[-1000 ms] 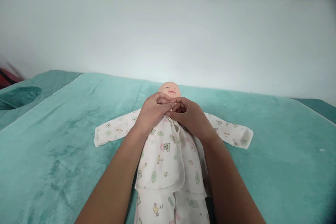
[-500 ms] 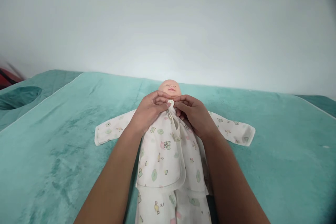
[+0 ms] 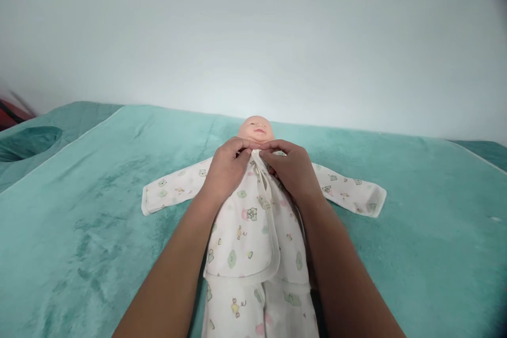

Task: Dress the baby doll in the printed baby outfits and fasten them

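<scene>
A baby doll [image 3: 255, 128] lies on its back, dressed in a white printed jacket [image 3: 241, 237] with its sleeves spread to both sides. Matching trousers [image 3: 233, 311] show below the jacket's hem. My left hand [image 3: 230, 166] pinches the jacket's collar edge just under the doll's chin. From the other side, my right hand [image 3: 291, 169] pinches the same neck opening, its fingertips almost meeting the left ones. A pale fastener at the collar is mostly covered by my thumbs. Lower down, the front flap overlaps and gapes slightly below the neck.
A teal plush blanket [image 3: 428, 253] spreads under the doll. Behind it rises a white wall [image 3: 253, 42]. At the left are a rumpled teal fold [image 3: 29, 142] and a red object [image 3: 13, 113] at the frame's edge.
My fingers have closed in over the round white button at the collar, which showed plainly before. The view has tilted slightly; the doll lies as before.
</scene>
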`<state>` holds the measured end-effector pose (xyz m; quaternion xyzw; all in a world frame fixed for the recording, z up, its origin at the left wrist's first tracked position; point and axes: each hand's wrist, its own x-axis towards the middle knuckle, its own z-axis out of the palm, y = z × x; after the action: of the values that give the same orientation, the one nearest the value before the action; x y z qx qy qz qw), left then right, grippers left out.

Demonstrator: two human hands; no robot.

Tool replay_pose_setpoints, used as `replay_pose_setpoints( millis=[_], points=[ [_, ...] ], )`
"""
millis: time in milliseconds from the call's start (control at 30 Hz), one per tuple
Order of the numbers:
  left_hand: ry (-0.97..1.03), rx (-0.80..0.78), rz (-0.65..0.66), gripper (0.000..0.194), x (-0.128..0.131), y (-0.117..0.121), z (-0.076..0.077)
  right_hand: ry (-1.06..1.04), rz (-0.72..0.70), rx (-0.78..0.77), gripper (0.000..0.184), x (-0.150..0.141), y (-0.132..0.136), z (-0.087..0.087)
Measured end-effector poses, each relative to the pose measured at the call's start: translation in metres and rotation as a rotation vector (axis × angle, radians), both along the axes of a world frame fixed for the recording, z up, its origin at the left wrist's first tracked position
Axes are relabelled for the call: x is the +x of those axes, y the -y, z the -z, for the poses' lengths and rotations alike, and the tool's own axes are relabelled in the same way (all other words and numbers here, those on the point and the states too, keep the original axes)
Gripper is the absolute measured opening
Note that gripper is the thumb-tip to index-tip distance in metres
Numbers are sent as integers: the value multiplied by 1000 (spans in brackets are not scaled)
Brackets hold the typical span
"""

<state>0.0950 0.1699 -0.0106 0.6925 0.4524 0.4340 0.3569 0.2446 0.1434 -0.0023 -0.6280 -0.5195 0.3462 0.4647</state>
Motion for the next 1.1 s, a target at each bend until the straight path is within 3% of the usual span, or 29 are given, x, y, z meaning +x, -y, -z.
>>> replay_pose_setpoints(
  millis=[233,533,767,1100],
  points=[
    [-63,86,-14,25,1,-2,4,93,45,57,13,-2,-2,0],
    [0,18,-16,18,-2,-1,7,108,28,57,10,-4,-2,0],
    [29,-38,-27,18,0,-1,2,32,-111,36,19,4,1,-1],
    [8,-138,-11,11,0,0,-2,26,-88,52,18,3,0,2]
  ],
)
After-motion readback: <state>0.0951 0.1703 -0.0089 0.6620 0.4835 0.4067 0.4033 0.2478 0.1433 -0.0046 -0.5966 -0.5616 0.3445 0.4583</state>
